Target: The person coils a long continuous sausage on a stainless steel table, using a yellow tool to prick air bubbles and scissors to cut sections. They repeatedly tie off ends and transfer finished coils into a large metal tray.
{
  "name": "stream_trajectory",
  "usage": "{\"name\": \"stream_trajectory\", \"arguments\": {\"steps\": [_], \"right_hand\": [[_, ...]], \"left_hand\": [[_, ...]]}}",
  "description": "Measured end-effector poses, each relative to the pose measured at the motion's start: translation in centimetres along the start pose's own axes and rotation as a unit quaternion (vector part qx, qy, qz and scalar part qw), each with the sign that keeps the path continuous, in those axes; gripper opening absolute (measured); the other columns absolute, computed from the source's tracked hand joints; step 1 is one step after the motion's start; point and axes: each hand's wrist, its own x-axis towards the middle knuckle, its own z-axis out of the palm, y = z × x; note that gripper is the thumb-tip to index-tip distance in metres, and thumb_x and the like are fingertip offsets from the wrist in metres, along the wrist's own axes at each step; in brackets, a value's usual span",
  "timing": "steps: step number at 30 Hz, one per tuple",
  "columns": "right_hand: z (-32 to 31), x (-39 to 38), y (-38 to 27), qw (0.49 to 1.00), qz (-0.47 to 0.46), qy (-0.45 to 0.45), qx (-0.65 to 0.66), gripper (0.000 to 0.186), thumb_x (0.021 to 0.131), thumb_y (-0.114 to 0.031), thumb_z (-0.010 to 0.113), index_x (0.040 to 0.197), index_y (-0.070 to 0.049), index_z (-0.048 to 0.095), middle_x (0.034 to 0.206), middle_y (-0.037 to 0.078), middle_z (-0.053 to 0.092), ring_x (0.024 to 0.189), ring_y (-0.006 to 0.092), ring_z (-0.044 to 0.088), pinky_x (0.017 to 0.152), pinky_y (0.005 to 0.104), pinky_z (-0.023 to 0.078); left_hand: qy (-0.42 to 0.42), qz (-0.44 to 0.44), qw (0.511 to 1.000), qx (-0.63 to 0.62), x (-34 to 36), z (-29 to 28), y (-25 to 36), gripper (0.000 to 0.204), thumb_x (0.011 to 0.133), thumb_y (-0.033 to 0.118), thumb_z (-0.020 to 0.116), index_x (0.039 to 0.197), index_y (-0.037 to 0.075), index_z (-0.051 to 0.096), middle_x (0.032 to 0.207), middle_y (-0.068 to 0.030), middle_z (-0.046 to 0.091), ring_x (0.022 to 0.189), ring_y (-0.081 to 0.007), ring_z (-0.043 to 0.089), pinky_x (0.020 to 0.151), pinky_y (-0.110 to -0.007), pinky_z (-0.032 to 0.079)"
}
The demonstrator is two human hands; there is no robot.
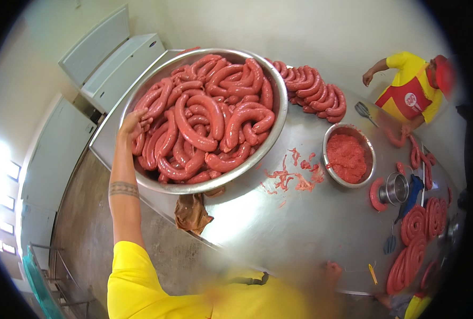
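A large metal bowl (282,114) heaped with linked raw red sausages (196,122) stands at the table's left end. Over its left rim reaches my left hand (134,123), its fingers closed about sausages at the edge of the heap. My right hand (332,269) is low in the view by the near table edge, small and blurred. Its fingers do not show clearly, nor whether anything is in them. A brown cloth (192,213) hangs at the table edge below the bowl.
Meat scraps (295,173) lie mid-table, near a smaller bowl of ground meat (347,158). More sausages (316,90) are piled behind; coiled sausages (413,226) lie at the right. A person in a red apron (404,98) stands across, handling sausage. Another person's sleeve (418,307) shows lower right.
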Motion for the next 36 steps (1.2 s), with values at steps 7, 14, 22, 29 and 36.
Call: {"name": "stream_trajectory", "arguments": {"steps": [7, 14, 22, 29, 36], "right_hand": [[-4.8, 2.2, 2.8, 0.984, -0.016, -0.174, 0.020, 0.027, 0.098, -0.023, 0.063, 0.081, -0.003, 0.059, 0.062, 0.007, 0.063, 0.044, 0.0179, 0.059, 0.040, 0.0312, 0.045], [-22.8, 10.6, 11.8, 0.887, -0.215, 0.257, -0.317, 0.023, 0.093, -0.010, 0.063, 0.112, 0.003, 0.061, 0.113, 0.022, 0.060, 0.104, 0.0360, 0.060, 0.090, 0.0448, 0.048], [-30.3, 10.8, 16.8, 0.903, -0.237, 0.198, -0.299, 0.039, 0.093, -0.022, 0.068, 0.120, 0.005, 0.057, 0.123, 0.026, 0.052, 0.112, 0.0435, 0.053, 0.095, 0.0487, 0.045], [-31.8, 11.7, 16.1, 0.857, -0.240, 0.299, -0.345, 0.019, 0.093, -0.020, 0.066, 0.104, -0.006, 0.060, 0.104, 0.018, 0.055, 0.093, 0.0404, 0.059, 0.077, 0.0510, 0.048], [-18.4, 3.6, 3.0, 0.986, 0.022, -0.120, 0.116, 0.044, 0.099, -0.046, 0.061, 0.120, -0.007, 0.061, 0.099, 0.007, 0.069, 0.086, 0.0177, 0.065, 0.078, 0.0346, 0.054]], "left_hand": [[0.034, 0.059, 0.997, -0.045, -12.7, -9.9, -4.6, 0.015, 0.101, 0.022, 0.059, 0.108, 0.009, 0.062, 0.108, -0.0066, 0.068, 0.095, -0.0181, 0.068, 0.073, -0.031, 0.055], [0.091, -0.101, 0.986, 0.101, -26.1, -1.8, -23.7, 0.030, 0.096, 0.031, 0.065, 0.117, 0.010, 0.062, 0.110, -0.0091, 0.069, 0.097, -0.0227, 0.067, 0.075, -0.036, 0.056], [0.079, 0.108, 0.730, 0.670, -27.0, 11.6, -36.8, 0.022, 0.081, 0.018, 0.071, 0.101, 0.010, 0.075, 0.083, -0.0114, 0.072, 0.080, -0.0343, 0.069, 0.075, -0.042, 0.055], [-0.100, 0.148, 0.926, 0.333, -35.5, 24.1, -27.0, 0.001, 0.086, 0.004, 0.065, 0.086, 0.005, 0.065, 0.075, 0.0041, 0.059, 0.068, -0.0047, 0.053, 0.061, -0.021, 0.044], [-0.287, 0.172, 0.924, 0.187, -46.6, 42.5, -13.8, 0.017, 0.080, -0.012, 0.050, 0.082, 0.004, 0.056, 0.080, -0.0006, 0.050, 0.066, -0.0076, 0.049, 0.051, -0.021, 0.042]]}}
